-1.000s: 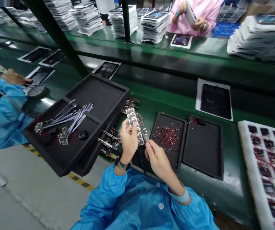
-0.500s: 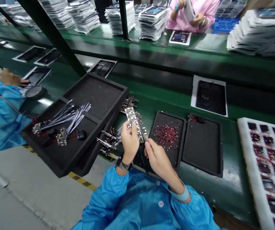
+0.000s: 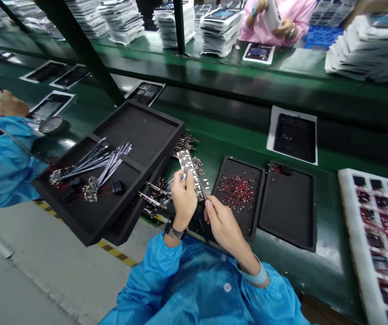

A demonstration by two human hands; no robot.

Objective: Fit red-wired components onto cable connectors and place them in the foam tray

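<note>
My left hand [image 3: 184, 198] grips a long strip of small circuit boards [image 3: 187, 167] between thumb and fingers, tilted up in front of me. At the strip's lower end, my right hand [image 3: 220, 216] pinches a thin dark tool that looks like tweezers [image 3: 204, 195], its tip against the boards. A few loose small boards [image 3: 198, 165] lie on the bench just beyond the strip. Right of my hands, a shallow black tray [image 3: 224, 168] holds a heap of short red wires [image 3: 237, 189] with tiny ends.
Stacked black trays [image 3: 146, 155] at left hold flat cables [image 3: 109, 164]. Another black tray [image 3: 287, 212] and a white foam tray of wired parts [image 3: 348, 216] stand right. A tablet shell [image 3: 295, 135] lies on the line. Co-workers' hands [image 3: 9, 104] are at left and across the bench.
The view has shifted slightly, so the surroundings sit a little differently. My hands keep the same hold on the strip and the tool. The co-worker's hand at left has moved slightly.
</note>
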